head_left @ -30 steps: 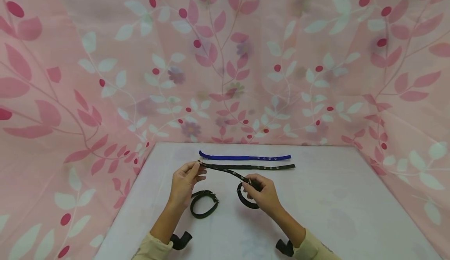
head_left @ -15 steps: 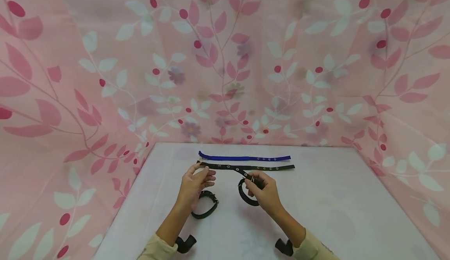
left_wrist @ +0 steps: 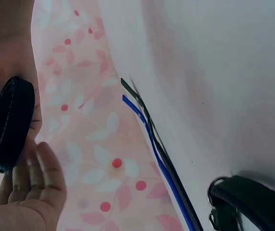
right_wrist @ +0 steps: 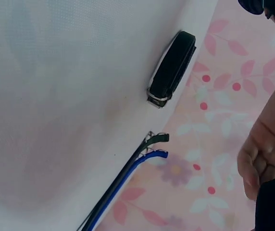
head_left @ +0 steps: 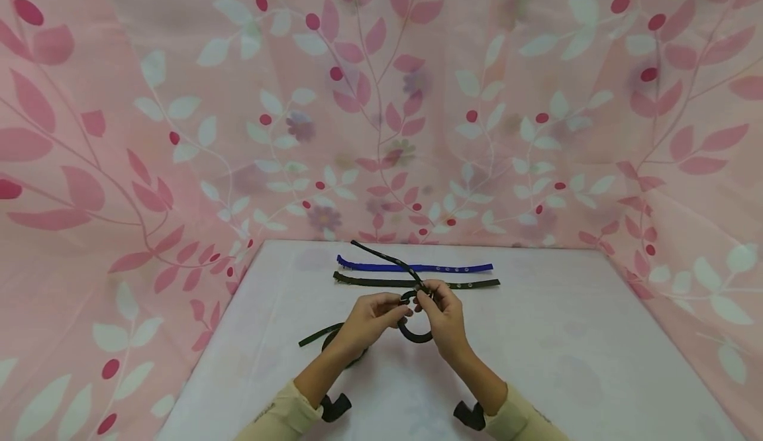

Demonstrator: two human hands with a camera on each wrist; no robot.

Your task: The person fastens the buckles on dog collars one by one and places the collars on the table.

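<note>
A black collar [head_left: 415, 338], bent into a loop with its punched free end sticking up to the far left, is held above the table between both hands. My right hand [head_left: 446, 318] grips it where the free end meets the loop. From the other side, my left hand [head_left: 371, 322] pinches the loop's upper left part; its fingertips are partly hidden. In the left wrist view the collar [left_wrist: 12, 125] hangs between the two hands. Its edge shows as a dark band [right_wrist: 272, 207] below the left hand in the right wrist view.
Behind the hands, a blue collar [head_left: 381, 268] and a dark green collar [head_left: 369, 283] lie straight, side by side. A buckled dark green collar [head_left: 322, 335] lies under my left forearm, partly covered. Floral cloth [head_left: 381, 130] rises behind the white table [head_left: 596, 361].
My left hand has let go of the collar's free end, which now springs up and away. It has moved right to the loop, near the right hand.
</note>
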